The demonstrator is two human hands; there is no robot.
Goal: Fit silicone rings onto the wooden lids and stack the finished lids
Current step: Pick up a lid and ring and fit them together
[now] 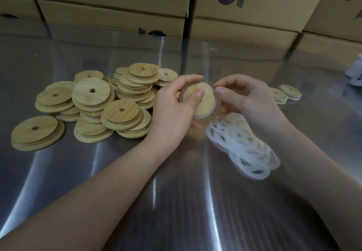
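Note:
My left hand grips a round wooden lid above the table, thumb pressed on its face. A translucent silicone ring runs round the lid's rim. My right hand pinches the lid's right edge with the ring between thumb and forefinger. A loose pile of wooden lids, each with a small centre hole, lies to the left. A heap of white silicone rings lies under my right wrist. Two short stacks of lids stand to the right.
The work surface is a shiny steel table. Stacked cardboard boxes form a wall along its far edge. A white object sits at the far right edge, partly out of view.

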